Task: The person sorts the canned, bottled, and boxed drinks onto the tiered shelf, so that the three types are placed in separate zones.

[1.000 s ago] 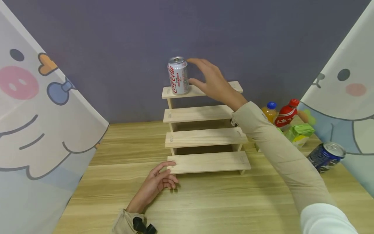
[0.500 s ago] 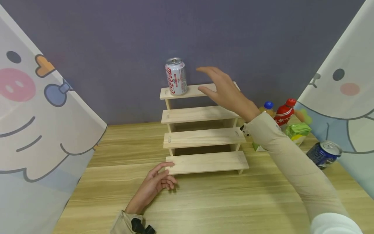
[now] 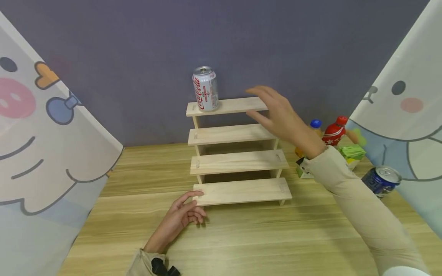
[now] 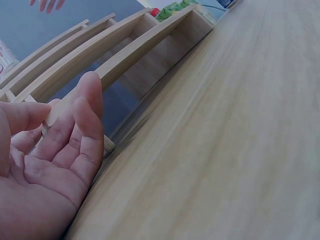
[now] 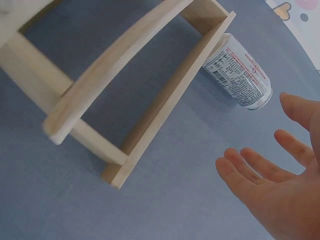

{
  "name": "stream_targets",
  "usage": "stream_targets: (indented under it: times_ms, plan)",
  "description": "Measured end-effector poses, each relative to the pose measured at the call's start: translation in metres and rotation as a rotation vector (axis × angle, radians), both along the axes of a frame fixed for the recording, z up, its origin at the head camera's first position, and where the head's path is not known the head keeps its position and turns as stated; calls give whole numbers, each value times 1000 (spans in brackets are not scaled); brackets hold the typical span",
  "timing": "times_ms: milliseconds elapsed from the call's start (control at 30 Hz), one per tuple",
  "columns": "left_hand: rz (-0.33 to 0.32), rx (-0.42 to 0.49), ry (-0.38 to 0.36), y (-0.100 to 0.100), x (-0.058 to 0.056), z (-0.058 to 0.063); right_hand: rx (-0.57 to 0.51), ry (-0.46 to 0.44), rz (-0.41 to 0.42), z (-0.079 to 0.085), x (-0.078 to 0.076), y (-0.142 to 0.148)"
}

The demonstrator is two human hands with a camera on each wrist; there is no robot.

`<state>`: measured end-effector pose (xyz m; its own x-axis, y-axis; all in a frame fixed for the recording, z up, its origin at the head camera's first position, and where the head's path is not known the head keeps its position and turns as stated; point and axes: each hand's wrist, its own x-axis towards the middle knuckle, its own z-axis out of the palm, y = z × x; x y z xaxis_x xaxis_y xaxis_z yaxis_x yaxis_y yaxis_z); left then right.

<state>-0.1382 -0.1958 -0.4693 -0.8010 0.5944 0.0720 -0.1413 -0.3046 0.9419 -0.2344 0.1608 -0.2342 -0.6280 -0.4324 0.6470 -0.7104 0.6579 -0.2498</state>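
Observation:
A white Coca-Cola can (image 3: 205, 89) stands upright on the left end of the top board of a four-tiered wooden step rack (image 3: 238, 164). My right hand (image 3: 276, 113) is apart from the can, near the right end of that top board, thumb and fingers spread with nothing between them. In the right wrist view the can (image 5: 239, 72) lies beyond the fingertips. My left hand (image 3: 183, 212) pinches the left end of the lowest board between thumb and fingers; the left wrist view shows the hand (image 4: 60, 145) at that corner.
Right of the rack stand a red-capped bottle (image 3: 334, 132), a blue-capped bottle (image 3: 315, 124) partly hidden by the right arm, green cartons (image 3: 352, 152) and a dark blue can (image 3: 381, 181). A grey-blue wall (image 3: 155, 76) rises behind the wooden table (image 3: 241, 237).
My right hand has moved away from the Coca-Cola can, to the right and slightly down. The can stays on the top board. The left hand keeps its hold, and the head view has shifted slightly.

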Motion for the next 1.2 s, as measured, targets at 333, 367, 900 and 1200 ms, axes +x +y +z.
stream_targets:
  times_ms: [333, 367, 900, 1200]
  plan:
    - [-1, -7, 8, -1, 0, 0, 29, 37, -51, -17, 32, 21]
    - [-1, -5, 8, -1, -1, 0, 33, 40, -56, -18, 35, 23]
    - [-14, 18, 2, 4, -3, -2, 109, 72, -121, -48, 80, 59]
    - [-4, 3, 10, 1, 0, -1, 92, 99, -150, -71, 93, 78]
